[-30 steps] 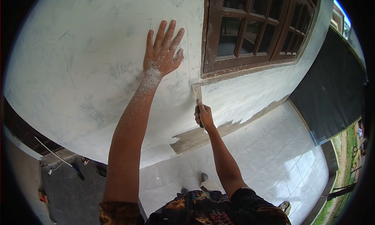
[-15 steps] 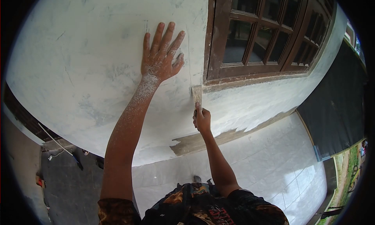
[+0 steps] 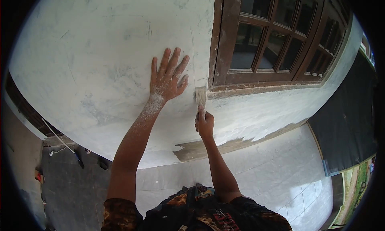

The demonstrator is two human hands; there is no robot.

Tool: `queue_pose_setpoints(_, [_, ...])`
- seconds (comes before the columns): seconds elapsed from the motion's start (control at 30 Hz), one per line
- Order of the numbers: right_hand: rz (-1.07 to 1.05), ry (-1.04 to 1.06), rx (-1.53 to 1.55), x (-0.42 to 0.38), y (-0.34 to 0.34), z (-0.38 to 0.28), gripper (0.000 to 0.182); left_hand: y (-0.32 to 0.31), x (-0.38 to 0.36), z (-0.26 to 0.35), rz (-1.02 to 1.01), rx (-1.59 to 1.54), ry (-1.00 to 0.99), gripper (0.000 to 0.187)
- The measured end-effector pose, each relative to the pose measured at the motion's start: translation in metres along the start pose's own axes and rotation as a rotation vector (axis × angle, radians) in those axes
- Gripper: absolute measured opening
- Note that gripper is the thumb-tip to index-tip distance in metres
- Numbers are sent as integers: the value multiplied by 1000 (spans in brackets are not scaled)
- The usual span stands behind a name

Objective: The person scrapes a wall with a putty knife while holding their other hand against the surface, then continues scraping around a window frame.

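My left hand (image 3: 167, 78) lies flat with fingers spread on the whitish wall (image 3: 120, 34), and pale dust coats its back and wrist. In my right hand (image 3: 205, 122) is a putty knife (image 3: 201, 95), gripped by its handle, which the fingers mostly cover. The blade points up and rests against the wall, just left of the lower corner of the brown window frame (image 3: 214, 76). A thin dark line runs up the wall above the blade. Grey scuffs mark the wall's surface.
A bare grey-brown strip (image 3: 192, 150) runs along the wall's base above the pale tiled floor (image 3: 256, 167). Dark sheeting (image 3: 343, 118) hangs at the right. A long pole (image 3: 60, 138) leans at the left, over darker floor tiles (image 3: 68, 183).
My left hand has slid down the wall, staying flat and spread. The putty knife and my right hand have shifted slightly left. The view has tilted a little.
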State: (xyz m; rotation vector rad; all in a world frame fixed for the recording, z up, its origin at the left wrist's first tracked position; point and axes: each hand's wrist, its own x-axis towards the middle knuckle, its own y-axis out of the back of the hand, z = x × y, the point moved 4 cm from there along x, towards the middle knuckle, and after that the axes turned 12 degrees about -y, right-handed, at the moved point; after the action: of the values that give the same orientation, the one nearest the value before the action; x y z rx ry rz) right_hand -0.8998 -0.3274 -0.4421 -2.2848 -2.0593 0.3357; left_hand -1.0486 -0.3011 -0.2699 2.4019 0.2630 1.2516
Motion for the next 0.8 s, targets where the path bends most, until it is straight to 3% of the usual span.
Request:
queue_pose_setpoints(0.1, [9,2,-10,0,9,25,53,-9,-14,8,-5,-5,7,70])
queue_pose_setpoints(0.33, [-79,-73,56,-2,0,-10,53,-15,-25,15,-2,-9,30,68])
queue_pose_setpoints(0.5, [-37,-78,11,-1,11,24,52,-15,-25,14,9,2,24,68])
queue_pose_setpoints(0.8, [-29,-51,-1,3,8,16,54,-15,-24,15,21,3,18,69])
